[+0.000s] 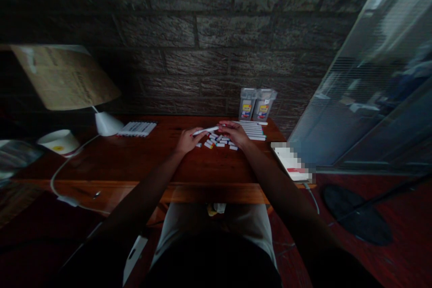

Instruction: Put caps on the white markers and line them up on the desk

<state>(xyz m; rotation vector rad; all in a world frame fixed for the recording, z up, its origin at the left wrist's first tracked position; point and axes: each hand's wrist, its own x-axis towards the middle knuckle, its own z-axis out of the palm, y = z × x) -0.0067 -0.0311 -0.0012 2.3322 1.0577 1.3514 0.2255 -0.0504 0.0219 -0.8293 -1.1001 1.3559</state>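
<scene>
A white marker [206, 130] is held level above the table, spanning the gap between my two hands. My left hand [187, 140] is closed around its left end, where a small red tip shows. At the right end, the fingers of my right hand [236, 133] pinch the marker; a bit of red shows by them. Whether a cap is loose there is too small to tell. Below lie several short white marker caps [221, 140] with coloured ends, scattered on the wood. Several white markers [254, 131] lie side by side just right of my right hand, partly hidden by it.
Another row of markers [137, 128] lies left on the wooden table [141, 162]. Two clear plastic cases [255, 104] stand against the brick wall. A lamp [104, 123], a paper cup [60, 142] and a cable are at the left. A white box [290, 161] lies at the right edge.
</scene>
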